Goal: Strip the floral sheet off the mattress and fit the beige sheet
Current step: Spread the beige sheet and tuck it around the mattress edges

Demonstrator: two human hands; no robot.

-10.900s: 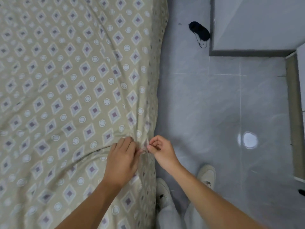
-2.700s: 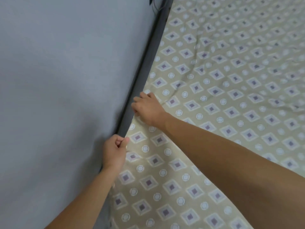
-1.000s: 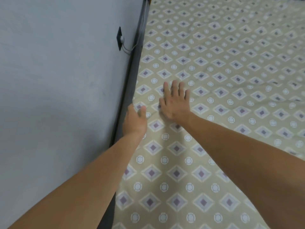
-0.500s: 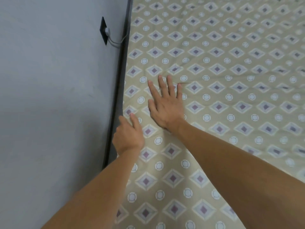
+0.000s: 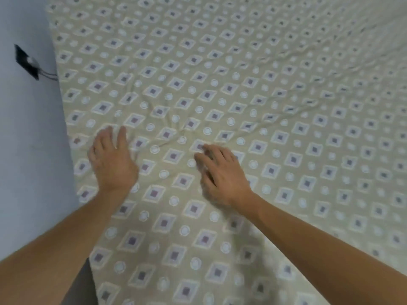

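Most of the frame, from the top edge down to the lower right, is covered by the beige sheet (image 5: 275, 89), printed with diamonds and circles and spread over the bed, with creases gathered at the centre just above the hands. The pale wall (image 5: 28, 150) is seen along the left edge, with a dark socket plate (image 5: 26, 62) and its cable in the upper left. The left hand (image 5: 112, 159) is laid flat on the sheet near the wall with fingers extended, while the right hand (image 5: 220, 172), well apart at centre, is pressed on the fabric with fingers slightly bent and blurred, nothing being gripped.
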